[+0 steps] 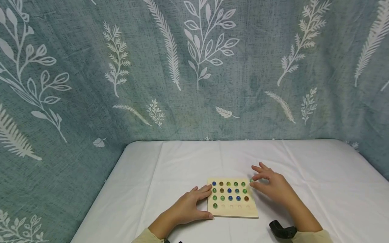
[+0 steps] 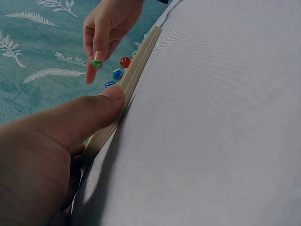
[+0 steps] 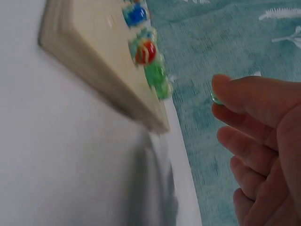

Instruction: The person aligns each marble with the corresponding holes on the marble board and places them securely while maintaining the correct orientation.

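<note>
The right hand (image 1: pixel 271 184) holds one green marble (image 1: pixel 251 181), pinched between thumb and forefinger, while its other fingers stay apart. In the head view, this marble is just beside the far right corner of the wooden board (image 1: pixel 236 213). The left hand (image 1: pixel 192 205) is spread and not closed: its fingers touch the left edge of the board, its thumb the near left corner. The board lies on the tabletop (image 1: pixel 179 162), well apart from its far edge. Marbles (image 1: pixel 229 190) fill three rows; in the row by the near edge, one green marble sits at the left end, then four bare hollows (image 1: pixel 231 206) follow. White cloth stretches from the board's far edge to the tabletop's far edge, where the leaf-patterned curtain (image 1: pixel 197 111) hangs behind.

In the left wrist view, the left thumb (image 2: pixel 101 106) presses against the board's side edge, and the pinched marble shows at the right hand's fingertips, apart from the board.

In the right wrist view, the pinched marble is mostly hidden by the fingers. Between the hand and the board's edge there is an open gap, with curtain visible through it.
</note>
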### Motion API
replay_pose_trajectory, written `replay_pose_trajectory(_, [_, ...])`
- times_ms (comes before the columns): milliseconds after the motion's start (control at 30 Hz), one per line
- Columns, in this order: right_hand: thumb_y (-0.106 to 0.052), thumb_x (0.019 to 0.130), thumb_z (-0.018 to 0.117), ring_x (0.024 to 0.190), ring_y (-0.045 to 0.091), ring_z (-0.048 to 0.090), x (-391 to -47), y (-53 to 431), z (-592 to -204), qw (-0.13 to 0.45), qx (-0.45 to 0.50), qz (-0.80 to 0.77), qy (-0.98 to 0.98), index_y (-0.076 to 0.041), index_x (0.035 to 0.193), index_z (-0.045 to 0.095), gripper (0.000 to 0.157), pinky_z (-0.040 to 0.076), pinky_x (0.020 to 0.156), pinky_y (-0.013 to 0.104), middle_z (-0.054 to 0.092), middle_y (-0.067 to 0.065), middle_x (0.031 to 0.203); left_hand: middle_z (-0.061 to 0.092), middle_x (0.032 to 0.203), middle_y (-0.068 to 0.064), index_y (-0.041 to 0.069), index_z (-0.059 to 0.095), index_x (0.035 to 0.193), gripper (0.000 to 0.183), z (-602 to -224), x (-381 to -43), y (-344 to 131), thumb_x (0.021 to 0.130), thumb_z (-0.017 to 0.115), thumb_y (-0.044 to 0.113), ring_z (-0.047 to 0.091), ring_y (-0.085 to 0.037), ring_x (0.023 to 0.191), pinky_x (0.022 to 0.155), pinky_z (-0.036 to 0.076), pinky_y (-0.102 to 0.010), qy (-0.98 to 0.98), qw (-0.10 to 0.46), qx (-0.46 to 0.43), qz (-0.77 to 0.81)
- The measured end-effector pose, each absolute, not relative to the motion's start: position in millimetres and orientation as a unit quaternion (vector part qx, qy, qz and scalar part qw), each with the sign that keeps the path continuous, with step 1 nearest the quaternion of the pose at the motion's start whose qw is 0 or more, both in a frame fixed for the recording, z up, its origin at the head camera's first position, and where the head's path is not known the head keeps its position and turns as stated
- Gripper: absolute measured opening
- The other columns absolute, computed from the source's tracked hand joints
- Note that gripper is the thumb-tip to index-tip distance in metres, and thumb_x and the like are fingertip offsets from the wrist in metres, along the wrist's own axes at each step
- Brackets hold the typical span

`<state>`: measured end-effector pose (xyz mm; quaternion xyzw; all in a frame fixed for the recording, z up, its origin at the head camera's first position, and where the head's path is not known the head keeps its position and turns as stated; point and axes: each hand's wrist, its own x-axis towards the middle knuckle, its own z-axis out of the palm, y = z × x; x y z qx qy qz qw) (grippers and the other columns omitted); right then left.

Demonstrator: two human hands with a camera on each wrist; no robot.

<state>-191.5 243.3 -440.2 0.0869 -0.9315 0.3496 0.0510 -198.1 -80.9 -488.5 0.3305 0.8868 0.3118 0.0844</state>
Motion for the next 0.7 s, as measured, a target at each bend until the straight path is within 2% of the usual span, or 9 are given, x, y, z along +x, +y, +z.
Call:
replay_pose_trajectory(267, [-0.026,0.076,0.078,0.139,0.034,0.029,-186,208,-444,0.048,0.158,0.353,-0.921,-0.024,0.086,0.073,0.012,0.029,0.105,0.064,0.054,0.004,0.136,0.029,0.150,0.019,0.025,0.047,0.139,0.082,-487,-198,-82,0.069,0.069,0.063,0.026,-0.008,0.141,0.114,0.024,-0.051,0.889,0.088,0.326,0.309])
replay_pose_trajectory(433, [-0.028,0.076,0.078,0.140,0.032,0.029,-179,185,-445,0.022,0.205,0.340,-0.918,-0.031,0.082,0.071,0.009,0.024,0.110,0.061,0.053,0.002,0.137,0.029,0.151,0.018,0.025,0.046,0.139,0.082,-486,-197,-82,0.070,0.068,0.064,0.026,-0.012,0.141,0.114,0.025,-0.052,0.889,0.092,0.326,0.308])
replay_pose_trajectory(700, [-0.027,0.079,0.075,0.142,0.028,0.026,-172,164,-446,-0.019,0.236,0.322,-0.916,-0.026,0.087,0.073,0.008,0.021,0.112,0.059,0.050,0.002,0.140,0.027,0.152,0.016,0.026,0.044,0.141,0.083,-485,-198,-82,0.071,0.065,0.067,0.026,-0.020,0.142,0.112,0.026,-0.055,0.891,0.097,0.328,0.298])
